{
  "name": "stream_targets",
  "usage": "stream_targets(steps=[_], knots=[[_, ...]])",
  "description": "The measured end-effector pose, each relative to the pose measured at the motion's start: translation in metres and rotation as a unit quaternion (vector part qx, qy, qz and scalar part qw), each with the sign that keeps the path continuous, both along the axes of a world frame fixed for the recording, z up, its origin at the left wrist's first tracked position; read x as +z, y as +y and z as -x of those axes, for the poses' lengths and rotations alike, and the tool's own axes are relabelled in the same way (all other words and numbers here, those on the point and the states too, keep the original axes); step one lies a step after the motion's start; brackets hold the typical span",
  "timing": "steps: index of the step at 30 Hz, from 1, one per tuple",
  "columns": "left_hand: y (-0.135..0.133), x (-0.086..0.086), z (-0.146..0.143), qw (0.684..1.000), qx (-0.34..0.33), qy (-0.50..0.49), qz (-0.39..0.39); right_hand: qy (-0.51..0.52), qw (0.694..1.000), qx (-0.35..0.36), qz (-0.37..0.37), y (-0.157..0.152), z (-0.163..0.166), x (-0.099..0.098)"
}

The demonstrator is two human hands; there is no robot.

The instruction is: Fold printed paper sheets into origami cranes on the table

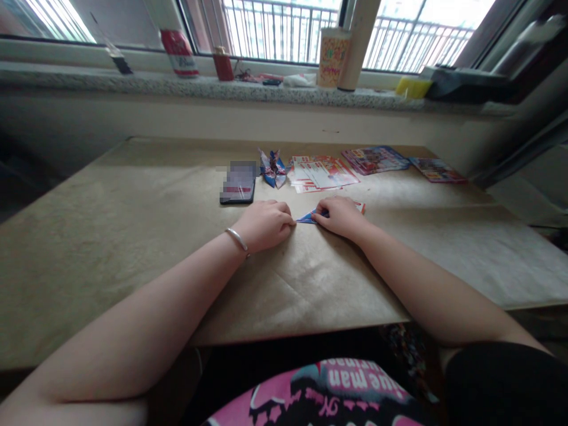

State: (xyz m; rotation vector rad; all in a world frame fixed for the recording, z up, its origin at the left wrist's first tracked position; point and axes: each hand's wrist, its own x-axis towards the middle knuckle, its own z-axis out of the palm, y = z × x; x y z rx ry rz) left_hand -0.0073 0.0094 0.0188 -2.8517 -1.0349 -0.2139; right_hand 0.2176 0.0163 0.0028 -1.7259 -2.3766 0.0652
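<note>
A piece of folded paper [307,218], blue with a pointed left end, lies on the table between my hands. My left hand [270,225], with a silver bangle at the wrist, is closed with its fingertips on the paper's tip. On the paper's wider part rests my right hand [338,216], its thumb and fingers pinched on it. Part of the paper is hidden under that hand; a white and red corner shows beyond it. Just past my hands sits a folded paper shape [273,168] with several pointed flaps, blue and patterned.
A phone [238,183] lies left of the paper shape. Loose printed sheets [326,175] are to its right, then two stacks of colourful cards or booklets [376,160]. On the stone windowsill [146,83] stand a red can [178,53], a patterned paper cup [332,58] and a yellow object [412,88].
</note>
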Motion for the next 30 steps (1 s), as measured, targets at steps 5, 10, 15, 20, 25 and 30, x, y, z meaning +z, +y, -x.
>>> stream_targets(steps=[5, 10, 15, 20, 25, 30], knots=[[-0.003, -0.003, 0.004, 1.0, 0.0, -0.019, 0.008, 0.018, 1.0, 0.015, -0.006, 0.002, -0.002, -0.004], [0.003, -0.012, 0.004, 0.997, -0.024, -0.073, 0.015, 0.022, 0.999, 0.036, -0.026, 0.002, -0.004, -0.006], [0.007, -0.018, 0.005, 0.993, -0.085, -0.085, 0.013, 0.023, 0.998, 0.043, -0.028, 0.003, -0.004, -0.007], [0.008, -0.019, 0.005, 0.991, -0.099, -0.091, 0.021, 0.006, 0.998, 0.047, -0.033, 0.002, -0.004, -0.006], [0.007, -0.021, 0.001, 0.989, -0.112, -0.091, 0.03, -0.02, 0.995, 0.074, -0.059, 0.0, -0.003, -0.004], [0.006, -0.024, -0.004, 0.99, -0.116, -0.075, 0.022, -0.022, 0.994, 0.094, -0.048, 0.003, -0.004, -0.005]])
